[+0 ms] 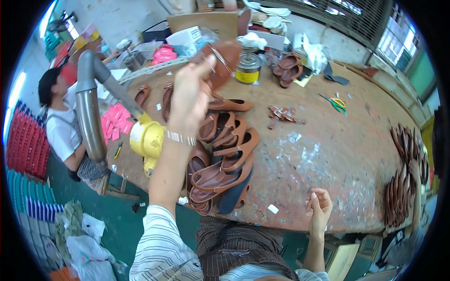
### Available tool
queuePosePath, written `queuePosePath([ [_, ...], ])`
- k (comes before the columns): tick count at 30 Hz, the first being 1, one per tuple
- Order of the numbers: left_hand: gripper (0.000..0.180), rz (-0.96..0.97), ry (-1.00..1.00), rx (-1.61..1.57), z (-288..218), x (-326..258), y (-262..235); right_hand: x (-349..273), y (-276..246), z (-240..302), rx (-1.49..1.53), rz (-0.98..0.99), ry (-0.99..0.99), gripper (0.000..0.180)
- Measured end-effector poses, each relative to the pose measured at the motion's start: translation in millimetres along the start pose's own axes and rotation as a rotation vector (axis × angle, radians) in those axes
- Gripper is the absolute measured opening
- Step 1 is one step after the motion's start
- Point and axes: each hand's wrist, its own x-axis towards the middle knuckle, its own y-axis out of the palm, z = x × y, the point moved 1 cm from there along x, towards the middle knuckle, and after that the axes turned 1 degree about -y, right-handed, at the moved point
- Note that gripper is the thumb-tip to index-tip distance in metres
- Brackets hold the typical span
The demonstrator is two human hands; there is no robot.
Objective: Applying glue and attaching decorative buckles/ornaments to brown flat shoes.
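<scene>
Head view: left hand (190,100) lifts a brown sandal (222,61), fingers pinching its edge; light, flexible, best gripped mid-sole. Right hand (319,206) rests at the worktop (328,154), fingers loosely curled, empty.

Bright, even daylight, entering from windows (403,35) at upper right and an opening at far left. Soft, short shadows beneath the shoes (220,159) on the table (328,154). Pale sheen across the worn tabletop, mild glare on the metal pipe (89,117). Strong fisheye bending toward the rim, black vignette all round. Slight softness on the raised left hand (190,100); edges smeared and colour-fringed.
</scene>
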Motion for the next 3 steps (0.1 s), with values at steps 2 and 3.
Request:
queuePosePath([
  [2,0.026,-0.195,0.066,0.143,-10.8,57.9,-63.0,18.2,10.9,2.9,-0.037,0.093,0.002,0.009],
  [3,0.027,-0.31,0.093,0.202,-14.2,76.2,-99.4,29.7,13.8,5.0,-0.122,0.191,0.018,0.011],
])
